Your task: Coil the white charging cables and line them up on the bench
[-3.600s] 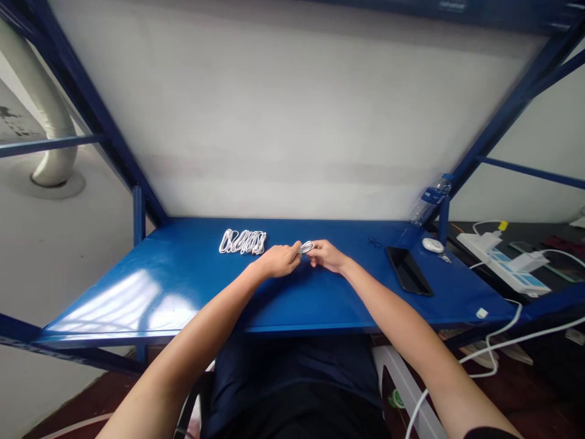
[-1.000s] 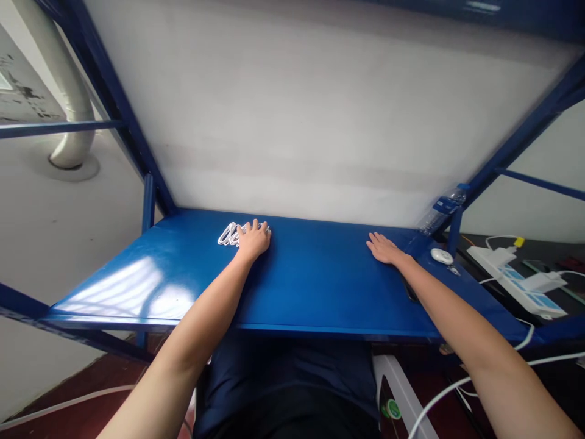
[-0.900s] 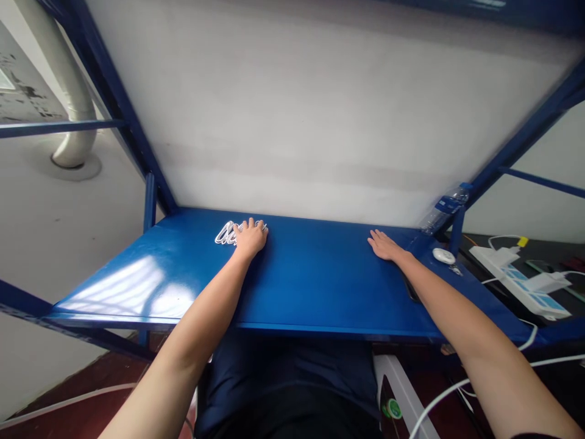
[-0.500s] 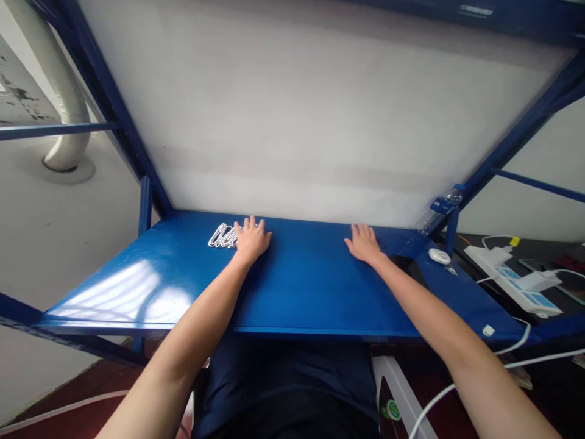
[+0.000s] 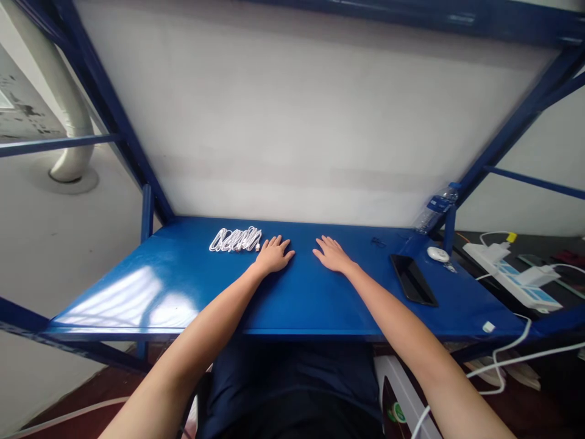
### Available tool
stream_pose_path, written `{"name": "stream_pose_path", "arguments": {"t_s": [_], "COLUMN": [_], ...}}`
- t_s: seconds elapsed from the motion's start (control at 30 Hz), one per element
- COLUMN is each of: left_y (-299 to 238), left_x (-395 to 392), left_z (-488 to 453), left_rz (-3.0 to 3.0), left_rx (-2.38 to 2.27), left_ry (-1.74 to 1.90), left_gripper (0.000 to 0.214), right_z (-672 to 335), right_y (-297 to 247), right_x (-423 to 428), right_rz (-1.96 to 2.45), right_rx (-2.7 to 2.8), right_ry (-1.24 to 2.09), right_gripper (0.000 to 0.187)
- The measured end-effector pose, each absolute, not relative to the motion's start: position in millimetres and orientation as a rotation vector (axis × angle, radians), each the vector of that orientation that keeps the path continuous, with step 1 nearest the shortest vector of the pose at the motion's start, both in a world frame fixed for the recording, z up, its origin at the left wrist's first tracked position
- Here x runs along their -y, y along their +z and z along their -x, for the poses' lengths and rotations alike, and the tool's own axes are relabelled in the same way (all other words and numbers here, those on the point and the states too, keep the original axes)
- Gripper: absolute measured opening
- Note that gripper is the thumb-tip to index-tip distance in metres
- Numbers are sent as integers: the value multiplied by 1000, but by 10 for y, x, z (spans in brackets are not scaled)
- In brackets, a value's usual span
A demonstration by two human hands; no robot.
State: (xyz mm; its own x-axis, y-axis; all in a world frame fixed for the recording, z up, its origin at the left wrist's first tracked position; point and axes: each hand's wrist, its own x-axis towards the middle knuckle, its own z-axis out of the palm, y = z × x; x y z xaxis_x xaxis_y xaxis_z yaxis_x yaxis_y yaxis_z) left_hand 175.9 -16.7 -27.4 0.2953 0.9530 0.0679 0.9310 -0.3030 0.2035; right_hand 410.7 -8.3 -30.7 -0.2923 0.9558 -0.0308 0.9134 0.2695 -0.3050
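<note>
Left hand [image 5: 274, 255]: spread, holding nothing, now off the row of coiled white cables [image 5: 235, 239], seemingly released. Right hand [image 5: 333, 255]: spread, empty, drawn inward over glossy blue tabletop [image 5: 301, 305].

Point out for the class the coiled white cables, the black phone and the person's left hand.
Coiled white cables [image 5: 235, 239]: head view, the middle of the row of coils.
Black phone [image 5: 413, 280]: head view, the middle of its dark screen.
Left hand [image 5: 272, 256]: head view, the back of the hand.
</note>
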Motion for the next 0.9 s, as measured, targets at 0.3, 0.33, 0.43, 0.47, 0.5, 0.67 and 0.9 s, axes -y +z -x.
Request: {"name": "stream_pose_path", "arguments": {"t_s": [0.3,0.33,0.43,0.47,0.5,0.67,0.9], "left_y": [-241,-234,-212,-206,-202,-212,-253], "left_x": [190,194,206,208,210,197,163], "left_z": [-1758,-1758,-1760,-1760,-1760,-1753,-1737], "left_rz": [-2450,-2453,-2449,-2447,-2445,-2442,-2444], "left_rx": [-1767,-1764,-1762,-1760,-1758,-1754,-1754], "left_ry": [240,235,224,223,221,238,258], "left_gripper": [60,60,61,61,61,62,61], "right_z": [-4084,-4086,-4094,-4097,-4099,-4102,-4095], "right_y": [-201,-191,-180,-181,-185,-193,-161], "right_x": [128,134,139,136,132,123,144], "right_rz": [1765,1765,1767,1765,1761,1769,1779], "right_rx": [2375,2376,2382,2384,2386,2385,2394], "right_ry": [456,460,477,480,481,494,511], "right_gripper": [74,73,74,74,75,77,75]}}
